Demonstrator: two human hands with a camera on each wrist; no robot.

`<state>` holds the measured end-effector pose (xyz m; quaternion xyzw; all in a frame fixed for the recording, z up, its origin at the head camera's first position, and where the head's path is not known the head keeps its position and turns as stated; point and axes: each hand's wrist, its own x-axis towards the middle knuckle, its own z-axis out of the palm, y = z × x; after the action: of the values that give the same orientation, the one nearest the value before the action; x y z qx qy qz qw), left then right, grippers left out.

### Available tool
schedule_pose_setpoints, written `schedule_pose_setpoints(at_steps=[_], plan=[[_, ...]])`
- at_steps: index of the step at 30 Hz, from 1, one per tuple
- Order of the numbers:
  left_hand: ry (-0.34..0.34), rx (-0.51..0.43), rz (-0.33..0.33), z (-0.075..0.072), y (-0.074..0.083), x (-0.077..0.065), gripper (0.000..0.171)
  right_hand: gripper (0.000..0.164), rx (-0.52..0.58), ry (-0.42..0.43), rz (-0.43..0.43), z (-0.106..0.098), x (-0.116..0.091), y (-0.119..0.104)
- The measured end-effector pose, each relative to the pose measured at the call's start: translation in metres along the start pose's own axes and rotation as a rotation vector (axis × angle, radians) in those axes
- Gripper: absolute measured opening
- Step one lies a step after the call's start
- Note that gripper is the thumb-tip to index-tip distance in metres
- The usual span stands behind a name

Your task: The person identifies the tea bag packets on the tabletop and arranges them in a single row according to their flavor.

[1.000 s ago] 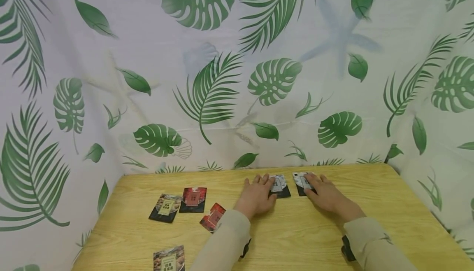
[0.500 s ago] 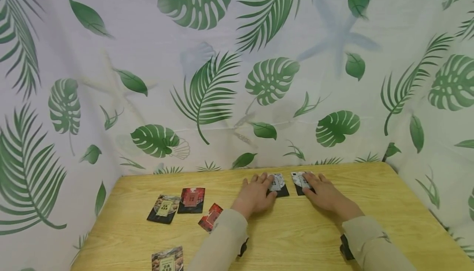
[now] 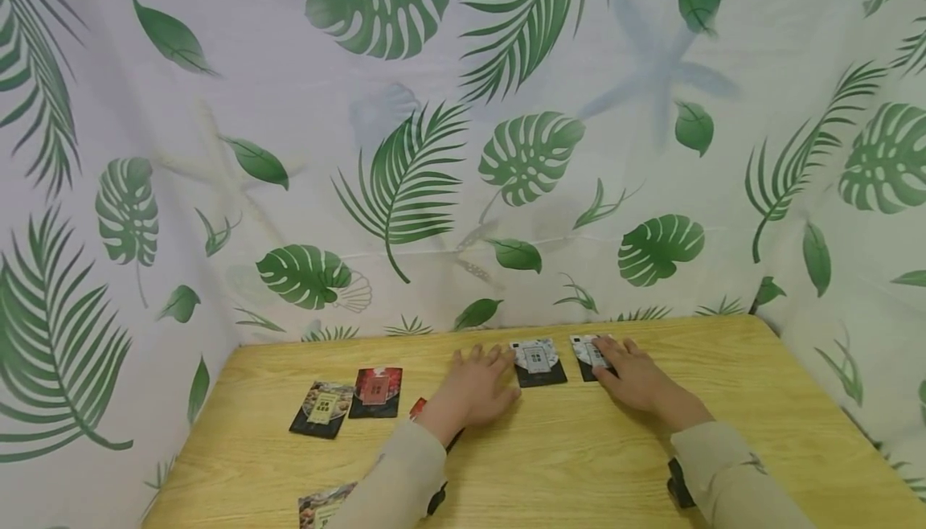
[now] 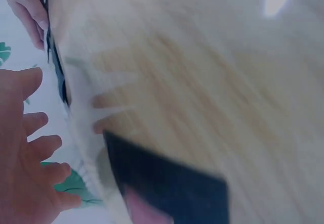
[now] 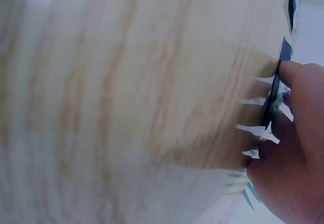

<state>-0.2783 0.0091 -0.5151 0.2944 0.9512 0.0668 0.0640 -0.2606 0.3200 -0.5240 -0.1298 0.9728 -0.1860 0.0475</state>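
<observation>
Wood-grain tabletop [image 3: 579, 465]: one.
White packets [image 3: 538, 362] [image 3: 584, 352]: two, rectangular.
Red packets [image 3: 376, 392] [image 3: 417, 406]: two (I count).
Brown packets [image 3: 322, 408] [image 3: 313, 510]: two.
Left hand [image 3: 473, 388]: spread.
Right hand [image 3: 637, 380]: spread, touching white packet.

Two forearms in beige cloth sleeves [image 3: 741, 473] extend forward, apart. The bare left hand [image 3: 473, 391], palm down, spreads its fingers [image 4: 45, 145]; the bare right hand [image 3: 640, 380], palm down, angles leftward.
</observation>
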Motion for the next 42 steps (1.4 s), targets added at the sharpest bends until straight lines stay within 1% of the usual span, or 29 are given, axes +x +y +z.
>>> schedule_pose_setpoints(at_steps=[4,9,12,15,18,23,25,28,32,36,37,42], plan=[[-0.017,-0.009,0.001,-0.008,-0.005,-0.018,0.069,0.063,0.005,-0.004,-0.006,0.001,0.001,0.000],[-0.019,-0.035,-0.011,-0.015,-0.011,-0.039,0.071,0.063,0.016,-0.006,-0.007,0.003,0.001,0.001],[-0.021,-0.072,-0.008,-0.019,-0.015,-0.053,0.071,0.063,0.023,-0.003,-0.005,0.002,0.001,0.001],[-0.026,-0.109,0.001,-0.021,-0.023,-0.067,0.072,0.064,0.014,-0.003,-0.006,0.002,0.001,0.003],[-0.017,-0.146,0.004,-0.020,-0.034,-0.081,0.072,0.064,0.006,0.001,-0.013,0.002,0.000,0.004],[-0.003,-0.210,-0.008,-0.012,-0.052,-0.100,0.073,0.064,-0.003,0.006,-0.017,0.002,0.001,0.006],[-0.007,-0.242,-0.011,-0.010,-0.057,-0.108,0.072,0.065,-0.008,0.006,-0.017,0.002,0.001,0.006],[-0.021,-0.262,-0.028,-0.009,-0.061,-0.118,0.072,0.065,-0.012,0.005,-0.015,0.003,0.002,0.006],[-0.032,-0.240,-0.048,-0.009,-0.063,-0.128,0.074,0.065,-0.008,0.006,-0.013,0.003,0.002,0.004],[-0.041,-0.220,-0.050,-0.008,-0.066,-0.133,0.074,0.064,0.000,0.004,-0.013,0.003,0.001,0.003],[-0.035,-0.211,-0.045,-0.005,-0.068,-0.134,0.074,0.064,-0.001,0.004,-0.013,0.003,0.001,0.003],[-0.046,-0.203,-0.061,-0.002,-0.072,-0.139,0.072,0.064,-0.008,0.008,-0.016,0.005,0.003,0.004]])
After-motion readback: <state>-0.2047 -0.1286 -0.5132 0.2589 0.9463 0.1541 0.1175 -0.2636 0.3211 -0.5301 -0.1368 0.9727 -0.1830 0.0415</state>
